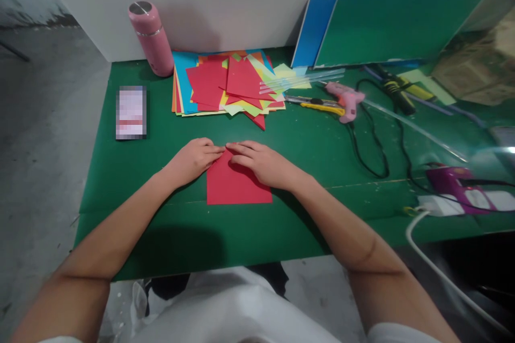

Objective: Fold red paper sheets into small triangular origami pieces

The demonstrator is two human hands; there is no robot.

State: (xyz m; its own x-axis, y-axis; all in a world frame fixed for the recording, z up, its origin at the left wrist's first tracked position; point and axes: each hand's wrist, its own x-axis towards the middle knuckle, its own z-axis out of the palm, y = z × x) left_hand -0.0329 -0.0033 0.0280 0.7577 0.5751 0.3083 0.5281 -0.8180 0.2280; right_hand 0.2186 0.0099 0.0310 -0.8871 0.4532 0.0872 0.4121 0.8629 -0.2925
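Note:
A red sheet of paper (241, 190) lies flat on the green tabletop, close in front of me. My left hand (196, 155) is at its upper left corner, closed, with the fingers pressed together on the paper's edge; the thumb is hidden. Across the upper right part of the sheet lies my right hand (257, 161), open, its fingers stretched out flat towards the top edge. The fingertips of both hands nearly meet there. Part of the paper's top and right side is covered by the right hand.
Behind the hands is a pile of coloured paper (183, 83), with a pink bottle (155, 45) to its left. A blurred-out rectangular item (131, 112) lies at left. Glue sticks (301, 80), a utility knife (314, 103), a pink glue gun (346, 101) and a power strip (438, 205) are at right.

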